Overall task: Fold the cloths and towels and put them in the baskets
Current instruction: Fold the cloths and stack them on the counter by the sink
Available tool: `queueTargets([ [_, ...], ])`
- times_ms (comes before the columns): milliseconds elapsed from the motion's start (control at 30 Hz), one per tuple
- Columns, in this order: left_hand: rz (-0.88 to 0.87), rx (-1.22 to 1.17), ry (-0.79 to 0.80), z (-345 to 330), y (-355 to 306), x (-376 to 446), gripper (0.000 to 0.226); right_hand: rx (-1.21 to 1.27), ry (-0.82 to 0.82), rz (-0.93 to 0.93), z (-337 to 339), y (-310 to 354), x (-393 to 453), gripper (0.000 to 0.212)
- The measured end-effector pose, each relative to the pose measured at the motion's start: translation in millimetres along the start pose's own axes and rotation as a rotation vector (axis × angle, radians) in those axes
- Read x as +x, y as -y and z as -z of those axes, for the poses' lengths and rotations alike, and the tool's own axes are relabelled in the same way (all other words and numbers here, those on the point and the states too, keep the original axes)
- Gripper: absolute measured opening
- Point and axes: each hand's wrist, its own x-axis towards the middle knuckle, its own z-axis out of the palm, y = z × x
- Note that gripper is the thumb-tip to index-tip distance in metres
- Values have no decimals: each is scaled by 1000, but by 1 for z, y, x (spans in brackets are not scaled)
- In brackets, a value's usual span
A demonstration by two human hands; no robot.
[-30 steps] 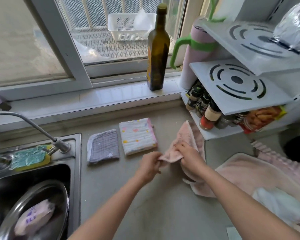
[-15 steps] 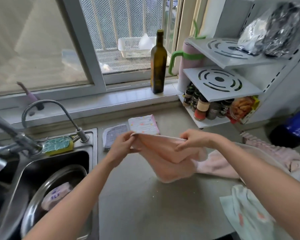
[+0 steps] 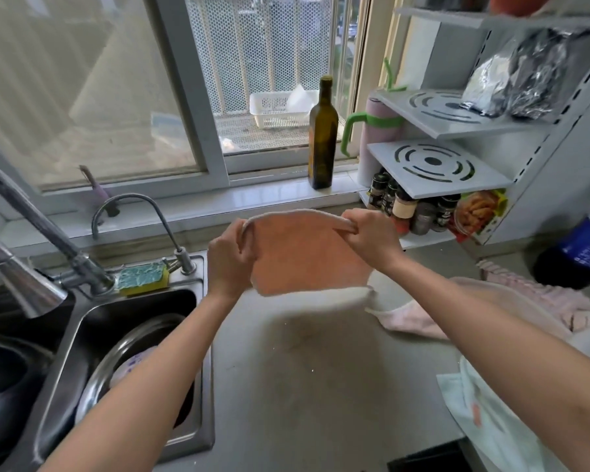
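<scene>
Holding a pink cloth (image 3: 304,253) up over the counter (image 3: 321,386), the left hand (image 3: 230,258) pinches its upper left corner with curled fingers and the right hand (image 3: 372,238) pinches the upper right corner, so the top edge stretches between them. The cloth hangs clear of the counter, its lower edge blurred. To the right, more pink towels (image 3: 542,301) lie heaped on the counter, and a pale cloth (image 3: 491,420) with small orange marks lies at the near right edge, partly under the right forearm.

At the left is a steel sink (image 3: 198,335) with a metal bowl (image 3: 123,362) in it; something in the bowl bears purple print too blurred to read. A green and yellow sponge (image 3: 143,275) sits on the sink's back rim between two taps (image 3: 31,233).

On the window sill stands a dark green bottle (image 3: 323,137); its label is turned edge-on and unreadable. Beyond the glass sits a white basket (image 3: 280,110).

A white rack (image 3: 457,165) at the right holds spice jars (image 3: 406,206) on its bottom shelf, their labels too small to read, beside a packet (image 3: 477,212) picturing orange food. A dark bottle with a blue label (image 3: 583,250) stands past the rack; its writing is illegible.
</scene>
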Motion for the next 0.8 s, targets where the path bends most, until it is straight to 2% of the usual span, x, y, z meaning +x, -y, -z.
queueTargets([
  [33, -45, 30, 40, 6, -4, -5, 24, -15, -27, 73, 0, 2, -4, 23],
  [100, -25, 43, 170, 9, 5, -20, 25, -69, -32, 218, -6, 5, -19, 31],
  [167, 89, 12, 359, 10, 23, -43, 29, -83, 96, 277, -17, 4, -42, 24],
  [233, 266, -85, 602, 10, 38, -70, 26, -101, 363, 219, -31, -2, -70, 7],
  [267, 363, -120, 724, 10, 43, -84, 23, -114, 509, 177, -39, -6, -83, 4],
  [400, 683, -69, 1132, 14, 62, -129, 20, 28, 1069, 8, -61, -17, -127, 32],
  [500, 754, 23, 1299, 16, 72, -145, 21, 37, 1369, -4, -67, -17, -144, 31],
  [567, 743, 67, 1308, 12, 74, -151, 22, 74, 1469, -25, -68, -17, -149, 24],
  [633, 713, 125, 1213, 7, 75, -153, 28, 187, 1505, -141, -67, -19, -148, 14],
  [667, 707, 135, 1142, 4, 75, -153, 30, 228, 1466, -192, -69, -21, -147, 14],
  [800, 625, 225, 863, -9, 84, -143, 31, 141, 994, -210, -80, -31, -131, 20],
])
